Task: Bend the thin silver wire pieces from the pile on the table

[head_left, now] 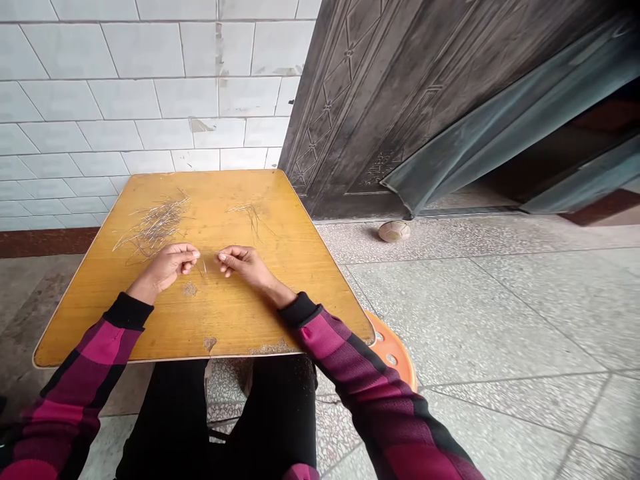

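Observation:
My left hand (170, 267) and my right hand (245, 267) rest above a scuffed yellow wooden tabletop (285, 293), their fingertips curled and facing each other. A few thin metal wires (203, 267) lie in the gap between them. Whether either pinch holds a fine wire is too small to tell. A large loose heap of thin metal wires (155, 227) lies just beyond my left hand. A smaller, sparser bunch of wires (253, 217) lies beyond my right hand.
An orange stool (393, 350) partly shows beyond the table's right corner. A small worn ball (394, 231) sits on the speckled stone floor (475, 313) by a dark embossed metal door (375, 100). White tiles (125, 100) cover the wall behind the table.

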### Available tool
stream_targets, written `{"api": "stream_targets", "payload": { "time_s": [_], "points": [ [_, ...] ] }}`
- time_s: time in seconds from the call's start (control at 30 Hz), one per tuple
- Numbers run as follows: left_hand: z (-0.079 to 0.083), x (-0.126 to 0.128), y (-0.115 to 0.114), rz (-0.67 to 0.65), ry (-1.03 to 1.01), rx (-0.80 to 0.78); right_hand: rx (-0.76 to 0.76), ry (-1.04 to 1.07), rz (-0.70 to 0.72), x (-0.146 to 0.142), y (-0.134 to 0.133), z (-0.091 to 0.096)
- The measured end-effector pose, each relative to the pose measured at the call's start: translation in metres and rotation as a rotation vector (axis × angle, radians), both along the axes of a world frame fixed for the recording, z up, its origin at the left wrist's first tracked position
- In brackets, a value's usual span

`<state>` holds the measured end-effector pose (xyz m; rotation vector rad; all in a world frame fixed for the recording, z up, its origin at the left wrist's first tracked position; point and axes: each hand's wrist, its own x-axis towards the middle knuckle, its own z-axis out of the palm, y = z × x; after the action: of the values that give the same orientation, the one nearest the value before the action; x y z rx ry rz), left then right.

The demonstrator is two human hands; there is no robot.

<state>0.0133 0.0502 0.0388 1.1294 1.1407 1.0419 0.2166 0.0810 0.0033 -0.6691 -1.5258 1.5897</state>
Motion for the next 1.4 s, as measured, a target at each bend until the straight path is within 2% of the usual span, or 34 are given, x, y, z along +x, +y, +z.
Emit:
{"api": "stream_targets", "payload": {
  "time_s": [0.1, 0.3, 0.4, 0.47, 0.53, 0.67, 0.73, 0.77, 0.83, 0.93, 1.0, 1.1, 1.23, 1.33, 1.4],
  "points": [
    [-0.007, 0.003, -0.001, 0.052, -0.007, 0.059, -0.069, 0.017, 0.011, 0.0, -0.004, 0.002],
    [-0.009, 0.006, -0.005, -0.107, -0.036, 0.037, -0.276, 0.075, 0.045, -0.002, -0.003, 0.0],
    [-0.004, -0.004, -0.004, 0.026, 0.053, 0.137, -0.347, 0.072, 0.002, 0.003, 0.002, 0.001],
    [-0.002, -0.015, -0.001, 0.17, 0.165, 0.215, -0.366, 0.069, -0.041, 0.007, 0.006, 0.002],
    [-0.004, -0.025, 0.002, 0.281, 0.363, 0.257, -0.359, 0.067, -0.078, 0.01, 0.008, 0.002],
    [-0.013, -0.03, 0.007, 0.375, 0.836, 0.379, -0.322, 0.055, -0.097, 0.012, 0.008, 0.0],
    [-0.014, -0.025, 0.004, 0.404, 0.891, 0.532, -0.297, 0.038, -0.099, 0.011, 0.007, -0.001],
    [-0.013, -0.02, 0.001, 0.388, 0.864, 0.601, -0.287, 0.027, -0.101, 0.01, 0.006, -0.002],
    [-0.012, -0.008, -0.005, 0.269, 0.768, 0.679, -0.278, 0.006, -0.104, 0.009, 0.005, -0.002],
    [-0.014, 0.009, -0.014, 0.073, 0.69, 0.698, -0.286, -0.003, -0.091, 0.006, 0.003, -0.002],
    [-0.017, 0.015, -0.016, 0.046, 0.693, 0.727, -0.307, 0.008, -0.061, 0.005, 0.001, -0.002],
    [-0.023, 0.016, -0.013, 0.097, 0.616, 0.709, -0.364, 0.03, 0.007, 0.006, 0.0, 0.0],
    [-0.026, 0.013, -0.009, 0.133, 0.278, 0.442, -0.5, 0.153, -0.01, 0.009, 0.002, 0.005],
    [-0.023, 0.015, -0.01, 0.038, 0.003, 0.187, -0.575, 0.305, -0.101, 0.011, 0.006, 0.009],
    [-0.022, 0.018, -0.012, -0.043, -0.14, 0.072, -0.599, 0.382, -0.158, 0.012, 0.008, 0.01]
  ]
}}
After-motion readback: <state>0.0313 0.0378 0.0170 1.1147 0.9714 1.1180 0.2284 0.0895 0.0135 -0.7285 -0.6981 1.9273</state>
